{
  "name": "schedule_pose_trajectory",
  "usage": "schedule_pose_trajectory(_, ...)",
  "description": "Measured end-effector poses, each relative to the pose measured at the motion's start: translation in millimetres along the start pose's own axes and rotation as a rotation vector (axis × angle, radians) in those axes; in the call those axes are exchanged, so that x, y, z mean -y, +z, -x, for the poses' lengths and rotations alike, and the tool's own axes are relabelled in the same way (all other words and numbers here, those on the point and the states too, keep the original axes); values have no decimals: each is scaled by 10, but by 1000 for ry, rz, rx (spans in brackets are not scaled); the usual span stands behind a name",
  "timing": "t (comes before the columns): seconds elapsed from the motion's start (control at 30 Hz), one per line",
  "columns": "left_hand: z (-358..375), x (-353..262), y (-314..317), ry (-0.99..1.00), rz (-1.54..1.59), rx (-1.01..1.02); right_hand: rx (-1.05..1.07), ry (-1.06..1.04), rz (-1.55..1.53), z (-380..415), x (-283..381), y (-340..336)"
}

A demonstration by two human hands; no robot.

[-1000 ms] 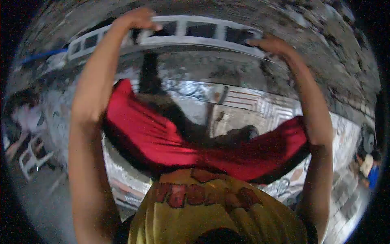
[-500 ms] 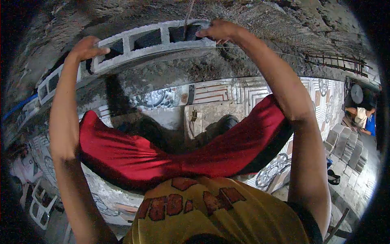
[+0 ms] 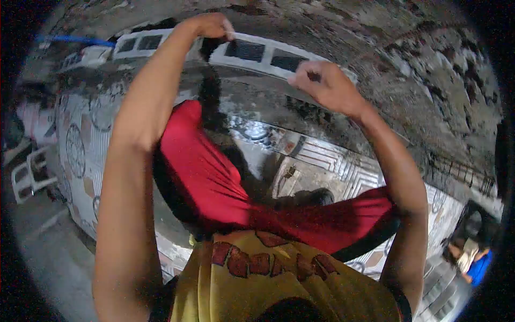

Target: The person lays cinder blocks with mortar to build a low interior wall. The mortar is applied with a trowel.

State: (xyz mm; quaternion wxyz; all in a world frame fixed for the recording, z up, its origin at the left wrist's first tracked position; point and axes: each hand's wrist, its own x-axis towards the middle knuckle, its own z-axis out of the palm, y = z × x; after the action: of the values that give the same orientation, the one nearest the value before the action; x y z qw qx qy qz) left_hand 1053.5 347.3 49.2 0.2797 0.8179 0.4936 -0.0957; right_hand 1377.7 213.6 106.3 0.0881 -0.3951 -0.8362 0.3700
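A grey hollow concrete block (image 3: 266,58) lies lengthwise along the foot of the rough wall, its dark hollows facing me. My left hand (image 3: 210,26) is at the block's left end, fingers closed over its upper corner. My right hand (image 3: 330,86) is in front of the block's right part, thumb and fingers curled together in a pinch and slightly blurred. I cannot tell whether something thin is between those fingers. Farther left, another hollow block (image 3: 135,44) stands in the same row, with a gap between the two.
A blue pipe-like strip (image 3: 80,39) runs at the upper left. Patterned tiles (image 3: 78,142) cover the surface below the ledge. A white plastic chair (image 3: 32,174) stands at the left. Stacked blocks (image 3: 440,290) and a person in blue (image 3: 477,266) are at the lower right.
My view has swung, shifting the block rightward and tilting it. My right hand has come off the block's right end and curled its fingers; my left hand stays at the left end.
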Motion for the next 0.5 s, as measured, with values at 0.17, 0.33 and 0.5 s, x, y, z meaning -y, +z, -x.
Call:
schedule_pose_trajectory(0.17, -140, 339, 151, 66, -28, -68, -408, -163, -507, -1086, 182, 50)
schedule_pose_trajectory(0.33, 21, 318, -15, 163, 103, 10, -769, -745, 9, -1915, -329, 518)
schedule_pose_trajectory(0.5, -174, 479, 361, -115, -221, -394, -533, -444, -525, -1727, -13, 437)
